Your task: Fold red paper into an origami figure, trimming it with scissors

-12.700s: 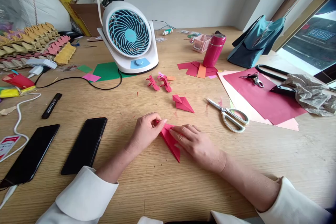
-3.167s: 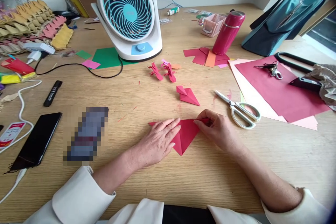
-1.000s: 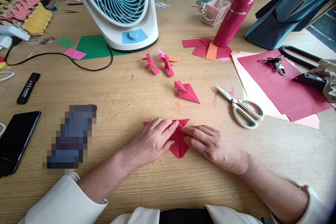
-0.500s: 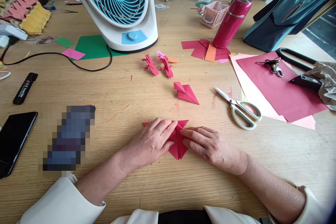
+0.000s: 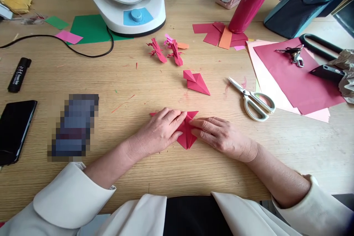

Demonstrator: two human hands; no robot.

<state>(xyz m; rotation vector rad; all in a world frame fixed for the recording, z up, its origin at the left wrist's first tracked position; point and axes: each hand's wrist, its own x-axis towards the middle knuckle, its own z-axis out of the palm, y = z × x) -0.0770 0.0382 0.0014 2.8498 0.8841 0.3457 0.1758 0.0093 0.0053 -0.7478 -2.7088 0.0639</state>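
Note:
A red folded paper [image 5: 188,132] lies flat on the wooden table close to me, its upper corners pointing out to both sides and its lower end narrowing to a point. My left hand [image 5: 160,127] covers its left part, fingers together and pressing, thumb near the middle crease. From the other side my right hand [image 5: 221,135] holds the right flap, fingertips bunched on it. Both hands hide much of the fold. Just beyond is a second red folded paper piece [image 5: 197,82]. Farther back stand small red folded figures [image 5: 157,51]. White-handled scissors [image 5: 253,99] lie to the right.
A fan [image 5: 135,11] stands at the back with its cable [image 5: 91,56] trailing left. Phones [image 5: 15,131] and a black marker [image 5: 19,75] lie left. At right are a red flask [image 5: 253,3], red paper sheets [image 5: 293,77], keys [image 5: 295,57] and a bag [image 5: 301,11].
The camera has tipped downward, so everything sits higher in the picture and more of my jacket shows. My hands keep nearly the same grip on the folded paper.

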